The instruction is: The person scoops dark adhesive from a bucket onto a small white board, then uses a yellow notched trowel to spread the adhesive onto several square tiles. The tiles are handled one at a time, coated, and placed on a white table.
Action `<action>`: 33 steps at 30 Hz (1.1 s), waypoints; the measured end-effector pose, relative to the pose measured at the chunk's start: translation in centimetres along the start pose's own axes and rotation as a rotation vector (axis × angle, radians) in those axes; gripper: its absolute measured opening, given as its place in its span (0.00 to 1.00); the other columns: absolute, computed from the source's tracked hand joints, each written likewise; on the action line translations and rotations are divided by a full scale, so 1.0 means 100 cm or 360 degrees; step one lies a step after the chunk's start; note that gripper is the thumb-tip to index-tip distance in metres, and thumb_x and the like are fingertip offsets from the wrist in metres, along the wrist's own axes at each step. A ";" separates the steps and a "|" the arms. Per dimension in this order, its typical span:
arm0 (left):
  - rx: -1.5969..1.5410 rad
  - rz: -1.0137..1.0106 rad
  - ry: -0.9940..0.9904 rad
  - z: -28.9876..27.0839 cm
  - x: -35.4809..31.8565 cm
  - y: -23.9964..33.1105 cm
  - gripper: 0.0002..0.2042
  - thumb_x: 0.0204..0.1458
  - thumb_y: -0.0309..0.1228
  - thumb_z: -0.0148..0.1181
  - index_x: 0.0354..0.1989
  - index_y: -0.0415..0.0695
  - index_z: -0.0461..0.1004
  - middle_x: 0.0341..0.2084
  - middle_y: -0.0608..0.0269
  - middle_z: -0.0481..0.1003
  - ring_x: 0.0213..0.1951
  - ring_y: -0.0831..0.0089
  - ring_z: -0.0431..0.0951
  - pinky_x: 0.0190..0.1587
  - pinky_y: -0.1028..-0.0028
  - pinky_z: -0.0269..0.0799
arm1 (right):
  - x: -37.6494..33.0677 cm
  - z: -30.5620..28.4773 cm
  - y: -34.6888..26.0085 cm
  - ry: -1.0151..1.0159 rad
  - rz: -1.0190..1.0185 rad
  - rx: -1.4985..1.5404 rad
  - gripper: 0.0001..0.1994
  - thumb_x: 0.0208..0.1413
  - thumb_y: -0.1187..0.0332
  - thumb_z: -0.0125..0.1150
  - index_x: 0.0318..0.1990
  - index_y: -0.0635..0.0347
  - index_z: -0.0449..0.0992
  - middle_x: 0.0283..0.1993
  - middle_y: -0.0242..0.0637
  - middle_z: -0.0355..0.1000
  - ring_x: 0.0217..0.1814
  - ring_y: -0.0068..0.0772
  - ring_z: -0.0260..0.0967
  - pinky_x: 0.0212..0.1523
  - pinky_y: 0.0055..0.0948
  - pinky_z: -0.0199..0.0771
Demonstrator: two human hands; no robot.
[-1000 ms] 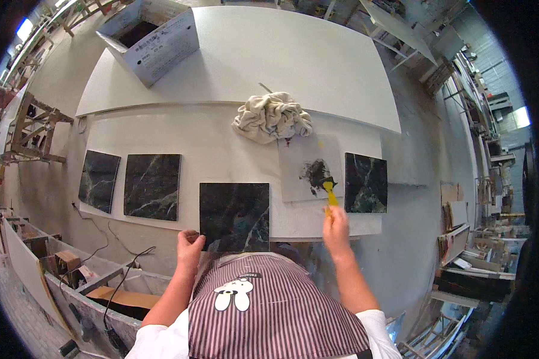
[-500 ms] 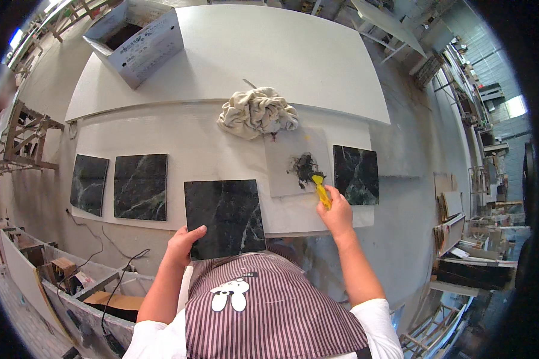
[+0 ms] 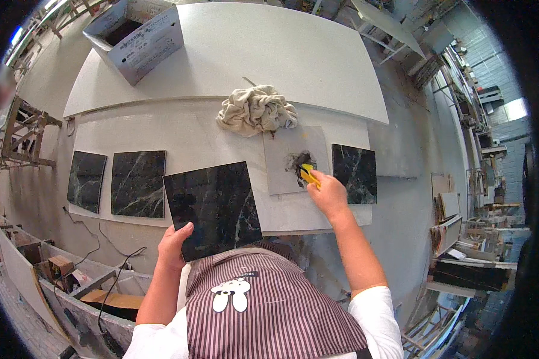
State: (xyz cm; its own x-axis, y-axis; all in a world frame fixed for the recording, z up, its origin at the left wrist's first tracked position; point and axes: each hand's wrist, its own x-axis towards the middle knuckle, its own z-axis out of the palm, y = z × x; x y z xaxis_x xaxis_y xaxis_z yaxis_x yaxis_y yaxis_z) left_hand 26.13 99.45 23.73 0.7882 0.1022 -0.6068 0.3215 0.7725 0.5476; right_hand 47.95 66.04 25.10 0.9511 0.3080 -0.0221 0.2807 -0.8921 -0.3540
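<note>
My left hand (image 3: 175,242) grips the left edge of a dark marble tile (image 3: 214,206), thumb on top, and the tile is tilted at the table's near edge against my apron. In my right hand (image 3: 328,192) is a yellow scraper (image 3: 308,173), its end at a smear of black paste (image 3: 302,163) on a grey square board (image 3: 275,161). Just right of the board lies another dark tile (image 3: 354,173). Two more dark tiles, one inner (image 3: 138,184) and one outer (image 3: 87,181), lie to the left.
A crumpled cream cloth (image 3: 257,110) lies behind the board. Farther back, a white slab (image 3: 269,48) carries an open cardboard box (image 3: 144,51) at its left. A trough-like bench with cables (image 3: 111,272) stands at lower left, and racks of slabs (image 3: 452,230) line the right.
The dark tile in my left hand has turned and its far edge has lifted. My right hand has moved left and slightly away from me, bringing the scraper over the black paste.
</note>
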 end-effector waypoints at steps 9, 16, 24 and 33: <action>-0.0178 0.0050 -0.0001 -0.002 -0.008 -0.002 0.20 0.56 0.32 0.57 0.54 0.34 0.68 0.44 0.51 0.77 0.42 0.62 0.80 0.46 0.65 0.77 | 0.016 -0.024 -0.029 -0.0381 0.0122 -0.0269 0.16 0.52 0.58 0.56 0.42 0.57 0.79 0.34 0.47 0.77 0.38 0.50 0.76 0.41 0.44 0.76; -0.0276 0.0083 -0.0094 0.009 -0.014 0.011 0.23 0.55 0.34 0.57 0.56 0.33 0.66 0.48 0.48 0.75 0.47 0.58 0.78 0.50 0.60 0.76 | 0.022 -0.053 -0.037 -0.0530 0.0237 -0.0025 0.16 0.52 0.57 0.56 0.39 0.59 0.81 0.31 0.48 0.77 0.34 0.48 0.75 0.38 0.40 0.74; -0.0442 0.0088 -0.0136 0.009 -0.019 0.012 0.27 0.51 0.33 0.58 0.59 0.32 0.63 0.50 0.46 0.73 0.48 0.55 0.77 0.51 0.59 0.75 | -0.020 -0.066 -0.076 -0.0730 -0.0137 0.1849 0.21 0.66 0.63 0.51 0.63 0.61 0.66 0.34 0.24 0.68 0.27 0.10 0.54 0.27 0.13 0.54; -0.0448 0.0053 -0.0340 0.013 -0.022 0.019 0.27 0.50 0.32 0.58 0.58 0.32 0.63 0.49 0.45 0.74 0.47 0.56 0.78 0.50 0.60 0.76 | -0.017 -0.047 -0.098 -0.0534 -0.0403 0.1573 0.22 0.64 0.68 0.55 0.63 0.63 0.65 0.51 0.30 0.69 0.45 0.15 0.60 0.48 0.17 0.60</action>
State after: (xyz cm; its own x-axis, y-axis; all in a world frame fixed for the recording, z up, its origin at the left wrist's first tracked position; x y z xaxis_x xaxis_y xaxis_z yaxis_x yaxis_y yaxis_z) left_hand 25.67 99.86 26.83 0.8973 0.0197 -0.4410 0.1601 0.9165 0.3665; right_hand 44.15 72.71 32.96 0.7538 0.6556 -0.0441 0.0931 -0.1730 -0.9805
